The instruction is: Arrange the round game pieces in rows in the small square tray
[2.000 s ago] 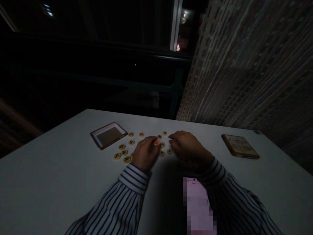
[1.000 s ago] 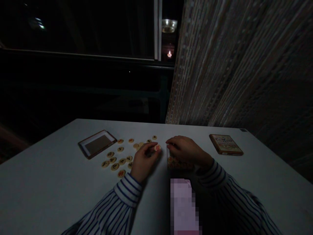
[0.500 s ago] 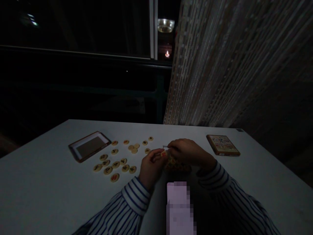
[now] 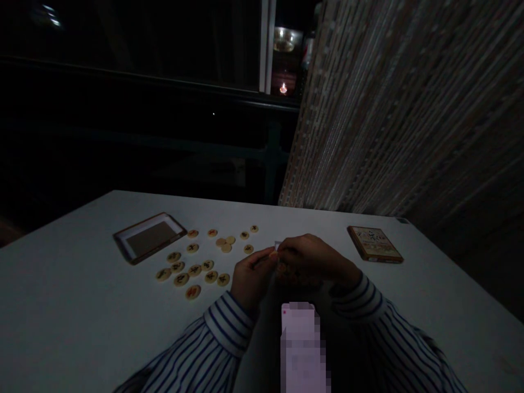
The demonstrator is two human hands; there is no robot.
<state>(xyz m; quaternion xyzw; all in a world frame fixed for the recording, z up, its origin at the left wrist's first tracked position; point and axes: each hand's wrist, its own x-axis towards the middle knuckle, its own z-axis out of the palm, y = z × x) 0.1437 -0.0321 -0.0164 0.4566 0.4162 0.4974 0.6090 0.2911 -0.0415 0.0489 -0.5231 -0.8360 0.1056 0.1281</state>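
My left hand (image 4: 250,279) is closed, pinching a round xiangqi piece (image 4: 273,254) between thumb and fingers; only its edge shows. Close against it, my right hand (image 4: 311,254) has its fingers bent together on a small white scrap (image 4: 277,245), perhaps tissue or paper, at the piece. The right fingertips are partly hidden. Beneath the right hand, more xiangqi pieces (image 4: 291,274) lie grouped in shadow. To the left, several loose pieces (image 4: 195,270) with dark or red characters are scattered on the white table (image 4: 102,322). A few pieces (image 4: 226,248) show no visible character.
An open shallow box part (image 4: 123,252) with a brown rim sits at the left. A flat box or lid (image 4: 376,244) with printed characters lies at the right. A lit phone (image 4: 301,333) is below my hands. Behind the table hangs a string curtain (image 4: 352,125).
The red character on the held piece showed before; now the piece is turned and mostly covered. My right fingers have come in closer over it. The view has shifted slightly.
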